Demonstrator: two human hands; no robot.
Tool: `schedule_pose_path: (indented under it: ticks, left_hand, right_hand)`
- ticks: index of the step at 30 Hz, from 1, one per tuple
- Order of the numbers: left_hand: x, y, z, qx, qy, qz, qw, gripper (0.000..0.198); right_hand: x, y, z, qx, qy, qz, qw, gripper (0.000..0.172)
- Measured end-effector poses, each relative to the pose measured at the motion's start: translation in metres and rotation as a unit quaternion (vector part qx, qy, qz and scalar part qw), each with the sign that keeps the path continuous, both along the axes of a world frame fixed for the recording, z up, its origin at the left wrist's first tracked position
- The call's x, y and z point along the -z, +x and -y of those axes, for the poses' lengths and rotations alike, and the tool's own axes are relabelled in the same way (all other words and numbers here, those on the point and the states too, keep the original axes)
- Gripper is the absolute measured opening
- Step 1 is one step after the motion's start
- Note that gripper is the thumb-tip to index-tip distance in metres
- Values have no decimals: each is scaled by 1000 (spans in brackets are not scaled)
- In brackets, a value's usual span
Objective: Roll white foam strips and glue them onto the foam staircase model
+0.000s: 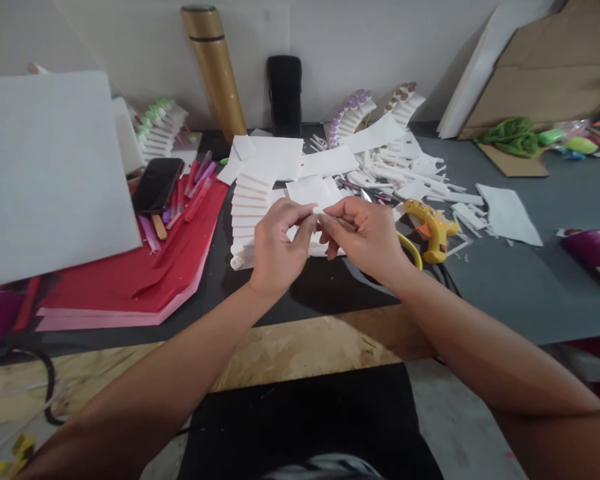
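Note:
My left hand [281, 244] and my right hand [365, 235] meet above the table, each pinching a small white paper piece [317, 209] between thumb and fingertips. The piece looks rolled, though the fingers cover most of it. Just behind and left of them stands a white paper model with fanned, stair-like strips [250, 212]; my left hand hides part of it. White paper sheets [325, 163] lie beyond my fingers. To the right of my right hand rests a yellow hot glue gun [433, 230], beside a yellow handle [411, 250], perhaps of scissors.
Paper rolls and scraps [400, 170] cover the back right. A gold bottle [215, 70] and black case [285, 93] stand against the wall. Left are a phone [159, 185], red paper [175, 267] and a white board [50, 173]. Green yarn [511, 137] lies on cardboard.

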State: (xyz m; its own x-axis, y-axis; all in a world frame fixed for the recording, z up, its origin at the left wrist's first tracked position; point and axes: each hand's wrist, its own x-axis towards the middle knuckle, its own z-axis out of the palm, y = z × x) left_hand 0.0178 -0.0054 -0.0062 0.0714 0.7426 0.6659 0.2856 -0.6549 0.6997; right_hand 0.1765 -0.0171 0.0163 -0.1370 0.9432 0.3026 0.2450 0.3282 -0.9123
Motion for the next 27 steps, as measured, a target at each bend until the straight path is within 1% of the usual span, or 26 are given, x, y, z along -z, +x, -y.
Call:
schedule_pose_path:
  ticks: [3, 6, 9, 12, 15, 17, 19, 21, 24, 27]
  left_hand:
    - [4, 1, 0, -5, 8, 6, 1000, 13]
    - [4, 0, 0, 14, -7, 12, 1000, 14]
    - [1, -3, -4, 52, -47, 29, 997, 10]
    - [0, -8, -9, 108, -96, 41, 989, 10]
    - [-1, -10, -12, 142, -110, 29, 983, 14]
    - [-1, -10, -11, 136, -99, 23, 985, 15]
    - [-3, -9, -9, 118, -86, 16, 989, 16]
    - [-4, -9, -8, 94, -87, 6, 992, 16]
    - [-5, -7, -6, 74, -119, 6, 990, 14]
    - [-5, -5, -5, 75, -165, 44, 983, 13]
  right_hand:
    - [0, 0, 1, -3, -2, -5, 1000, 30]
    - [-3, 3, -1, -12, -14, -7, 1000, 32]
    - [-9, 10, -6, -48, -40, -17, 998, 30]
    - [-14, 15, -10, -86, -81, -47, 992, 32]
    - [-13, 16, -13, -94, -100, -72, 988, 38]
    - [-11, 15, -14, -87, -107, -90, 986, 42]
    - [-11, 14, -15, -83, -120, -101, 984, 44]
    - [-12, 14, -14, -79, -133, -87, 984, 44]
    - [-15, 13, -12, -57, -127, -33, 990, 42]
    - [-16, 11, -10, -26, -91, 20, 995, 33]
